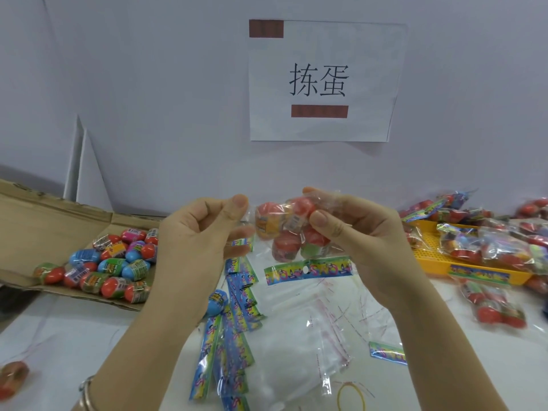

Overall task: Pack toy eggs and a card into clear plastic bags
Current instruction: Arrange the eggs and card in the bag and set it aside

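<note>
Egg bag (278,232) in right hand (364,235) (left hand (192,232) near), between box (44,221) and tray (428,253)

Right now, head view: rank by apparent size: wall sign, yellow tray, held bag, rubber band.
1. wall sign
2. yellow tray and held bag: look alike; tray partly covered and cut off, bag nearer the camera
3. rubber band

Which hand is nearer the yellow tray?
Right. The right hand grips the filled bag just left of the yellow tray; the left hand is farther left, past that bag.
</note>
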Tool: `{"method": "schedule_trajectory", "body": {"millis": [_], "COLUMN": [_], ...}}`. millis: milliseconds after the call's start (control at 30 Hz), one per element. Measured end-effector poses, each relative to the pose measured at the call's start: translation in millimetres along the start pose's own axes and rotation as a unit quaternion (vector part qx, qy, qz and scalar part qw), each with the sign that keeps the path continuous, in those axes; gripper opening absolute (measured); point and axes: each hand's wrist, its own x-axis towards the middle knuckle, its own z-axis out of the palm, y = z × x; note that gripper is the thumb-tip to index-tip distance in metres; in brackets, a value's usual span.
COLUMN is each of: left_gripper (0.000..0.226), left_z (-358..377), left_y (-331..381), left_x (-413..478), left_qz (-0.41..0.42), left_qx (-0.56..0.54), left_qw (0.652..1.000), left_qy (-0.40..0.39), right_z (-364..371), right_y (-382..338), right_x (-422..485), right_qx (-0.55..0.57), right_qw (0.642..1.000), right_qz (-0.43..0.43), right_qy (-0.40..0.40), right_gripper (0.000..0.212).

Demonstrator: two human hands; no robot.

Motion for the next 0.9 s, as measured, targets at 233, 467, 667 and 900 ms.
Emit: {"method": "schedule_trajectory", "body": {"millis": [233,467,667,900], "left_gripper": [0.022,0.027,0.017,0.02], "left_z": [2.0,12.3,11.6,13.0], "left_y": [1.8,-8.4,-10.7,-11.9], "left_x": [1.6,-8.1,-8.8,-12.0], "left_qz": [-0.018,-0.039,-0.034,-0.042], "left_qx": [-0.049,-0.134,-0.146,-0.155], "left_qw": [0.998,0.989,0.988,0.987], "left_qy": [-0.03,-0.042,0.024,-0.023], "right_z": [13.1,18.9,16.8,10.8], "right_y": [6.5,2.2,2.5,4.7], "right_x": [0.1,-0.4,0.0,0.8], "right_qx": [0.055,0.073,0.03,0.006], "right_qw": [0.997,0.993,0.987,0.981], "right_qz": [0.047,0.067,0.047,0.007], "right_qy": [0.03,0.06,0.148,0.196], "right_gripper": [0.035,0.041,0.036,0.016]}}
